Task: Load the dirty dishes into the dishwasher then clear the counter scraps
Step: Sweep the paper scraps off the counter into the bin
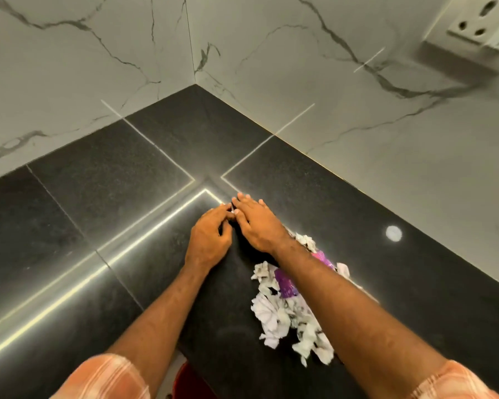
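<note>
A heap of torn white and purple paper scraps (288,306) lies on the black stone counter (127,197), partly under my right forearm. My right hand (257,223) lies flat on the counter beyond the heap, fingers straight and together. My left hand (211,237) sits beside it, fingers curled, fingertips meeting the right hand's thumb side around a tiny pale scrap (231,209). Whether the left fingers pinch that scrap is unclear.
Marble-patterned walls meet in a corner (195,82) behind the counter. A wall socket (478,24) is at the top right. A round light spot (393,233) shows on the counter to the right. Something red (190,381) sits below the counter's front edge.
</note>
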A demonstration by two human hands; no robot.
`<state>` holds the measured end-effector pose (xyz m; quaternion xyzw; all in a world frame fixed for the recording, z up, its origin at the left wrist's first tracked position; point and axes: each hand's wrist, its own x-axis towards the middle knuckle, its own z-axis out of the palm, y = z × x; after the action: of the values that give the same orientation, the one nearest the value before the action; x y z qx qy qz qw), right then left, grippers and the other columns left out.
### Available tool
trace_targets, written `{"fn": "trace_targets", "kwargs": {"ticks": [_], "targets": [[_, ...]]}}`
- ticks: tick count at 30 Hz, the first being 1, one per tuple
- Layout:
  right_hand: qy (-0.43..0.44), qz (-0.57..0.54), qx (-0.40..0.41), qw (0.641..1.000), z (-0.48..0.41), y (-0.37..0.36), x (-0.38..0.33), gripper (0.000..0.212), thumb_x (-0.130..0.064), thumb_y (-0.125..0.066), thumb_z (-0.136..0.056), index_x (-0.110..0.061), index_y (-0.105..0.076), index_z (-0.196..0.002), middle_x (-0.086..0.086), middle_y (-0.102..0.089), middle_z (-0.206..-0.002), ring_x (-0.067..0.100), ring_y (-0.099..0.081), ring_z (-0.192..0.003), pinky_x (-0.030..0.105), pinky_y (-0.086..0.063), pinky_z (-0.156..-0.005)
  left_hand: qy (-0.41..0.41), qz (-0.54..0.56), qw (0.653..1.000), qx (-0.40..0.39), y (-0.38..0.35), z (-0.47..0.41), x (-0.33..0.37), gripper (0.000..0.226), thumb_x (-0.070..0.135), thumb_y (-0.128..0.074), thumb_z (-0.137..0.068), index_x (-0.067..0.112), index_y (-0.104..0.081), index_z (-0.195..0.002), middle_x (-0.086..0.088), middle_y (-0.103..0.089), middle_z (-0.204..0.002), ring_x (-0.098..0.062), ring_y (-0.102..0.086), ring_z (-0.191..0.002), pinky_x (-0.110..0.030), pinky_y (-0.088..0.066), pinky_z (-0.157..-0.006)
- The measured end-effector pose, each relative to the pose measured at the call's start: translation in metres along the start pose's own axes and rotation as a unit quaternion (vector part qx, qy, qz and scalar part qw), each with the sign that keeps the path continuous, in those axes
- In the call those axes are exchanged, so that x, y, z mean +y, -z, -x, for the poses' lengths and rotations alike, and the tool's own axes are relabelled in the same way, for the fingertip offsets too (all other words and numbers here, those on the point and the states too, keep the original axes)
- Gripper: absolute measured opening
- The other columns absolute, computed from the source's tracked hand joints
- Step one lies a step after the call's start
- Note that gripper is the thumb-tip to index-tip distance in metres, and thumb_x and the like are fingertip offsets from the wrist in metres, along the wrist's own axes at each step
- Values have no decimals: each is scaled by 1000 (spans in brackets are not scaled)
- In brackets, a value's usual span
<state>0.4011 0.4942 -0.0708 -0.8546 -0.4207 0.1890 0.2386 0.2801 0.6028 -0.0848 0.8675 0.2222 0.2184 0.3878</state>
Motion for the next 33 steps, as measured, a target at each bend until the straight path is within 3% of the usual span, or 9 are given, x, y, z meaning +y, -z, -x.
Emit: {"fn": "trace_targets", "kwargs": {"ticks": [5,11,13,15,16,19,24,30,33], "targets": [[13,13,-52,998,73,4,-10,52,-29,-35,-112,-14,-32,-161,5,-25,-170,18,-20,-157,30,-10,-127,64,-15,997,-47,-4,48,21,36,12,-48,-89,17,-72,-116,3,-65,-135,-12,-46,-140,-22,-21,-121],[48,43,-94,994,153,10,-12,53,-31,-40,-109,-19,-34,-160,2,-28,-169,18,-28,-155,39,-27,-126,114,22,990,-81,-12,130,59,53,-1,-55,-93,17,-56,-142,-1,-52,-150,-16,-33,-149,-27,-12,-123],[63,37,-138,988,162,29,-9,43,-37,-46,-106,-25,-55,-147,1,-56,-151,17,-53,-136,42,-45,-114,128,45,988,-79,-13,149,70,53,-3,-56,-94,23,-57,-141,2,-52,-149,-13,-31,-149,-26,-11,-123],[58,-17,-102,993,163,57,-4,31,-44,-50,-104,-27,-74,-114,-3,-76,-108,14,-69,-95,42,-58,-87,129,64,986,-78,-15,163,82,47,2,-56,-97,34,-63,-130,11,-53,-146,-7,-28,-149,-26,-9,-123],[41,-36,-53,997,161,68,4,31,-45,-50,-104,-27,-74,-109,-5,-76,-104,12,-68,-92,39,-58,-85,134,72,985,-80,-15,170,89,42,6,-56,-99,37,-66,-126,15,-51,-146,-2,-25,-148,-25,-7,-123],[-13,-30,62,998,158,81,43,44,-54,-39,-104,-28,-67,-126,-6,-69,-129,13,-62,-118,38,-51,-102,161,89,979,-92,-24,186,108,37,20,-51,-105,36,-59,-138,18,-42,-150,3,-16,-148,-27,-6,-125],[-6,-9,-49,999,195,58,80,56,-56,-25,-109,-30,-41,-156,-5,-35,-165,15,-26,-155,50,-23,-127,186,91,971,-123,-42,207,133,47,30,-46,-107,26,-38,-154,17,-27,-156,-1,-8,-151,-24,0,-122],[-15,-66,72,995,245,63,83,45,-50,-44,-106,-40,-46,-150,-9,-43,-160,12,-29,-152,51,-18,-126,151,-5,985,-86,-35,226,131,59,47,-56,-99,27,-42,-153,6,-21,-165,-11,-18,-151,-37,-19,-124],[5,-19,-5,1000,266,67,78,50,-45,-58,-100,-42,-46,-148,-12,-44,-158,12,-26,-152,52,-12,-126,149,-94,984,-35,-21,237,127,67,59,-63,-90,25,-49,-146,-3,-40,-152,-21,-36,-140,-43,-34,-116]]}}
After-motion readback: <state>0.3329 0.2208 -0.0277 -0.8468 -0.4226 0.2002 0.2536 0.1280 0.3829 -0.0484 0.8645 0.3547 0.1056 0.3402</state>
